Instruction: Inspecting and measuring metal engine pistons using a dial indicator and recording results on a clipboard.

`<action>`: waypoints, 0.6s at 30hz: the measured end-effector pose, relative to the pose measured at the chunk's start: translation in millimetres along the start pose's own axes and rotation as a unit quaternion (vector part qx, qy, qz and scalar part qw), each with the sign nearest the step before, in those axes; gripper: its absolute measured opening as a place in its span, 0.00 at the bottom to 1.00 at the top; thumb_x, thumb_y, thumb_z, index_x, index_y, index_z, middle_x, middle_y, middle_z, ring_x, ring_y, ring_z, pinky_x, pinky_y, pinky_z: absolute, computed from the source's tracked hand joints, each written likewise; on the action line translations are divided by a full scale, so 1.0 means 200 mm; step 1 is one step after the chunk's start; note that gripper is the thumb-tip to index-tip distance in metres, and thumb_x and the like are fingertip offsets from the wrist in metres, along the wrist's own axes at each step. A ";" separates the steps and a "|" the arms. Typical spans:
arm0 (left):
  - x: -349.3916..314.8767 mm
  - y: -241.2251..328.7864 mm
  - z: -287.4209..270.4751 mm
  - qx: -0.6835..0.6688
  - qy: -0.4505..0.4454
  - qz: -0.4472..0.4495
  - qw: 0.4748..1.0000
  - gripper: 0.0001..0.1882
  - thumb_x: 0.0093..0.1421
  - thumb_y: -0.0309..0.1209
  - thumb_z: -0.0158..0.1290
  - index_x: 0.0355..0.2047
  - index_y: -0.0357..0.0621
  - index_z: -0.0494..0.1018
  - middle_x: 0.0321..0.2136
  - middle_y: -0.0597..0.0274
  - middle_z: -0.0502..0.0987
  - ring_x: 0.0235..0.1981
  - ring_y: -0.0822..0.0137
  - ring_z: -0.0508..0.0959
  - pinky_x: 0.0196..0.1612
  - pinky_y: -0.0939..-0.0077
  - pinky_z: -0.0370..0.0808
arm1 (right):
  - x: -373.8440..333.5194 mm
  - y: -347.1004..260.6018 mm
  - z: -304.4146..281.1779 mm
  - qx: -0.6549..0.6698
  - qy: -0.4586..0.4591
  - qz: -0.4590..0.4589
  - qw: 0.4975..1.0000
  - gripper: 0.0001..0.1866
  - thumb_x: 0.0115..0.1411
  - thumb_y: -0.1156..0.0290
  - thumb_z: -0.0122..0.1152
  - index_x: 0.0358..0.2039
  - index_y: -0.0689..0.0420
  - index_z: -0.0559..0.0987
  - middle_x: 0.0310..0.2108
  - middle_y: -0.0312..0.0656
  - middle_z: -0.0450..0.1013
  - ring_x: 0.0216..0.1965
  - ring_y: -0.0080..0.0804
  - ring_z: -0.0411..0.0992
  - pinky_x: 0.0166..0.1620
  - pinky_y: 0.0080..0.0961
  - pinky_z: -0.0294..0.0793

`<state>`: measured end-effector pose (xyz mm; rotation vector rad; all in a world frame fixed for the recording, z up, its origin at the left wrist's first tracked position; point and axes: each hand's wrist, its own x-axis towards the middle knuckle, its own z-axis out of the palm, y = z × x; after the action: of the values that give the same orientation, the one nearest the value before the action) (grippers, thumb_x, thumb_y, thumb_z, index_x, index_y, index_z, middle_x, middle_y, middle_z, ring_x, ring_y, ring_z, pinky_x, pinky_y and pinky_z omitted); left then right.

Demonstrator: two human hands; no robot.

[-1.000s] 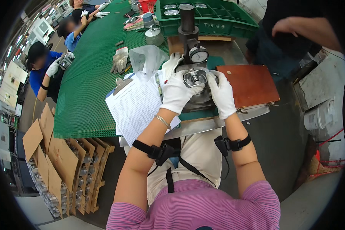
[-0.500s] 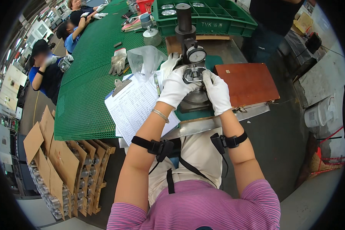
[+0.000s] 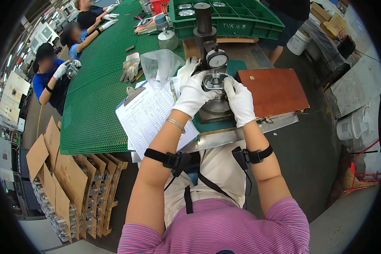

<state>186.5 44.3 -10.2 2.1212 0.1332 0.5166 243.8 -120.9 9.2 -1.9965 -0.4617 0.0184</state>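
Observation:
A round silver metal part (image 3: 214,81) sits under the dial gauge (image 3: 217,59) on a dark gauge stand (image 3: 204,25). My left hand (image 3: 194,95), in a white glove, grips the part's left side. On its right side my right hand (image 3: 240,99), gloved too, has its fingers closed on the rim. The stand's round metal base (image 3: 216,110) shows below the part, between my hands. Some of my fingertips are hidden behind the part.
Left of my hands lies a clipboard with paper sheets (image 3: 146,114), beside a plastic bag (image 3: 160,67) and grey gloves (image 3: 131,67). A brown wooden case (image 3: 273,93) is at right. Behind stands a green divided crate (image 3: 245,26). Several people work nearby.
My hands and the metal part stay nearly in place. Co-workers at the left have shifted their arms, and the person behind the crate has moved, uncovering a white bucket.

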 end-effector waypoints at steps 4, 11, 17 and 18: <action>0.00 0.03 -0.01 0.001 -0.015 -0.028 0.999 0.40 0.47 0.23 0.66 0.59 0.26 0.61 0.35 0.55 0.79 0.24 0.75 0.77 0.25 0.80 0.76 | 0.00 0.00 0.00 -0.010 -0.010 0.017 1.000 0.26 0.64 0.48 0.49 0.46 0.57 0.81 0.38 0.59 0.77 0.44 0.55 0.75 0.49 0.39 0.73; 0.03 0.08 -0.03 -0.008 -0.017 -0.024 1.000 0.40 0.47 0.23 0.66 0.60 0.27 0.61 0.34 0.54 0.79 0.23 0.74 0.77 0.25 0.79 0.76 | 0.03 0.01 -0.01 -0.013 0.006 -0.003 1.000 0.26 0.64 0.48 0.49 0.45 0.57 0.82 0.37 0.59 0.77 0.42 0.55 0.75 0.48 0.40 0.73; 0.02 0.02 -0.02 0.012 -0.021 -0.012 1.000 0.38 0.48 0.23 0.65 0.59 0.29 0.62 0.33 0.56 0.79 0.23 0.74 0.77 0.25 0.80 0.75 | 0.02 0.01 0.00 -0.018 0.007 -0.015 1.000 0.26 0.64 0.48 0.49 0.45 0.57 0.82 0.37 0.59 0.77 0.43 0.55 0.75 0.48 0.40 0.73; 0.01 0.02 -0.01 0.010 -0.013 -0.005 1.000 0.38 0.48 0.22 0.65 0.59 0.29 0.62 0.33 0.56 0.79 0.24 0.75 0.77 0.25 0.80 0.75 | 0.01 0.01 0.00 -0.018 0.007 -0.015 1.000 0.26 0.64 0.48 0.49 0.45 0.57 0.82 0.37 0.59 0.77 0.43 0.55 0.75 0.48 0.40 0.73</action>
<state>187.4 44.9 -5.9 2.1446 0.1359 0.4838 246.4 -120.4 8.1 -2.0245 -0.4858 -0.0220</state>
